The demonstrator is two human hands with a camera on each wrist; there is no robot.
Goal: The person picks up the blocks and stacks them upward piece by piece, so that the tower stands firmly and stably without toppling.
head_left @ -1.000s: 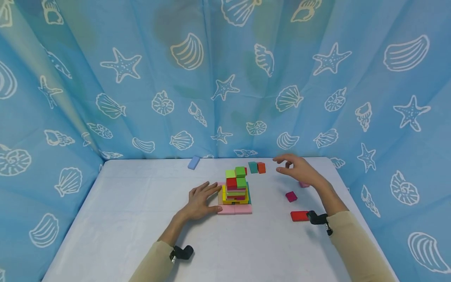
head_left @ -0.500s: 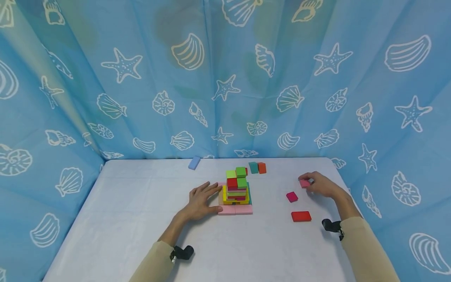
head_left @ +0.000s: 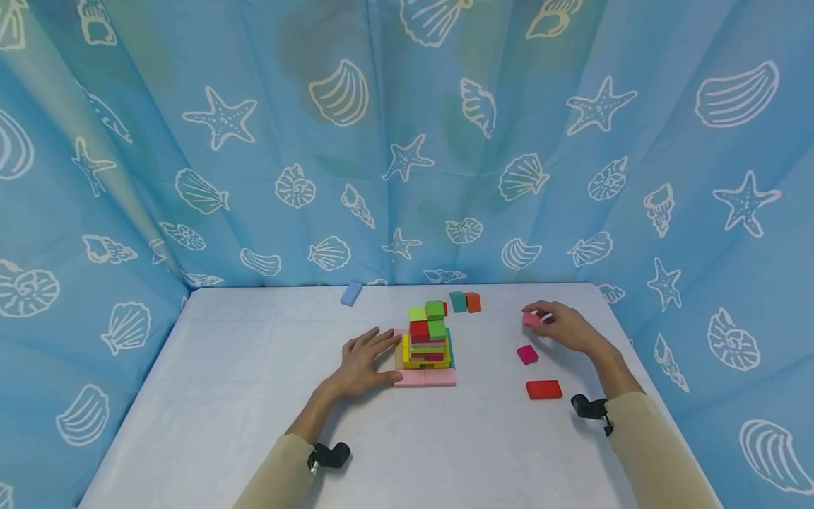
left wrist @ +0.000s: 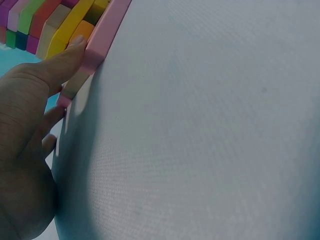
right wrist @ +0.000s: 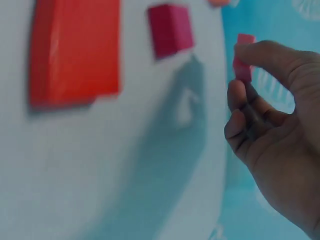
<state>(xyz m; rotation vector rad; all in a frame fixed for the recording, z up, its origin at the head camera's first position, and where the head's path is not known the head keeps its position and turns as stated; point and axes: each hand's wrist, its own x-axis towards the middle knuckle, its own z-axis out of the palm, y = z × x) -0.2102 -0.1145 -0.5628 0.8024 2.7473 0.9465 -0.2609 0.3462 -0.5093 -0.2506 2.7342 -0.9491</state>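
My right hand (head_left: 567, 327) pinches a small pink block (head_left: 531, 320) between thumb and fingers at the right of the table. In the right wrist view the same pink block (right wrist: 244, 72) is raised off the cloth. A layered stack of coloured blocks (head_left: 427, 346), topped by green ones, stands at the middle on a flat base edged with pink blocks (head_left: 439, 378). Along the base's left side lies my left hand (head_left: 361, 364), fingers spread and fairly straight. Its thumb (left wrist: 67, 57) touches the front pink block (left wrist: 102, 42) in the left wrist view.
Right of the stack lie a magenta block (head_left: 527, 354) and a flat red block (head_left: 543, 389). Teal (head_left: 458, 302) and orange (head_left: 473, 302) blocks sit behind it, and a blue block (head_left: 351, 293) at the back left. A shell-patterned curtain (head_left: 407, 212) hangs behind the table.
My right hand moved right and down to the pink block, took hold of it, then lifted it and shifted left with it. The left hand stayed in place.
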